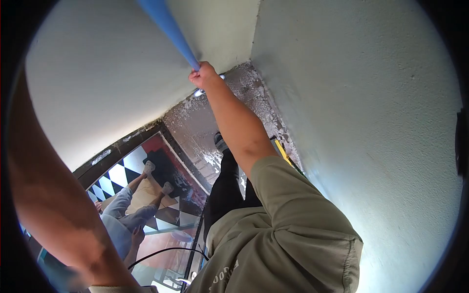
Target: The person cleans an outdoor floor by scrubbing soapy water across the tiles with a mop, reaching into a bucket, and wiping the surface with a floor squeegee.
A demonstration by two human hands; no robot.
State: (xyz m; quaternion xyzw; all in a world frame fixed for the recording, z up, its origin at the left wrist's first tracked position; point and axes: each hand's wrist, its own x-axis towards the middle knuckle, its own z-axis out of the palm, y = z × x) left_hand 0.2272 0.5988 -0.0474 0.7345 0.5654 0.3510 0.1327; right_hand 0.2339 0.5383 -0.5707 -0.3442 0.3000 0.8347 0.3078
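Observation:
My right hand [204,75] is closed around the lower end of a blue pole [171,27], with my arm stretched forward. The pole runs up and left, out of the top of the view. What is fixed to its far end is hidden beyond the edge. My left forearm [53,205] rises along the left side of the view, close to the camera. Its hand lies outside the frame. Below my right hand, small shiny white things [199,92] lie at the foot of the pale wall [107,63].
A grey-green wall [371,122] stands close on my right. The floor [195,127] is stained and flaking. Beside it, a dark-framed glass pane [195,171] shows a seated person [129,215] and checkered tiles. A yellow object [282,149] is partly behind my arm; a black cable [166,250] crosses below.

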